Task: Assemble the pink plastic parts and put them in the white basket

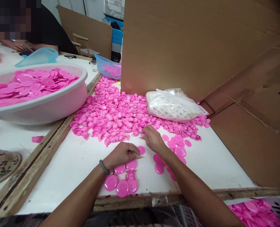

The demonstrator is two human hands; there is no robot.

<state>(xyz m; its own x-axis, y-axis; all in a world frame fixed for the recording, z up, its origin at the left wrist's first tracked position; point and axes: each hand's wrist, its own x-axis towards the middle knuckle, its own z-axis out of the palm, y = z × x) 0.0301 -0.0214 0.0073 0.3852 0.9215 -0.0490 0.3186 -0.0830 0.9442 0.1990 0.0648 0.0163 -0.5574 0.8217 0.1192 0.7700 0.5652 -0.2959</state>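
My left hand (123, 154) is over the white tabletop, fingers curled and thumb near the index finger. A small pink plastic saucer (141, 150) shows at its fingertips and seems held by them. Below that hand lie several pink saucers (122, 188), with a pink toy cup (131, 176) tipped among them. My right hand (152, 138) reaches to the near edge of a heap of pink toy cups (116, 116). Its thumb and index finger are apart, with nothing visible between them. Loose pink saucers (179, 151) are spread beside the right forearm.
A clear plastic bag (175, 105) rests on the heap before a tall cardboard wall (189, 41). At left stands a large basin (66, 104) of pink discs. A blue basket (107, 66) is behind. A wooden strip (140, 201) edges the table. Another person's hands (23, 45) are at far left.
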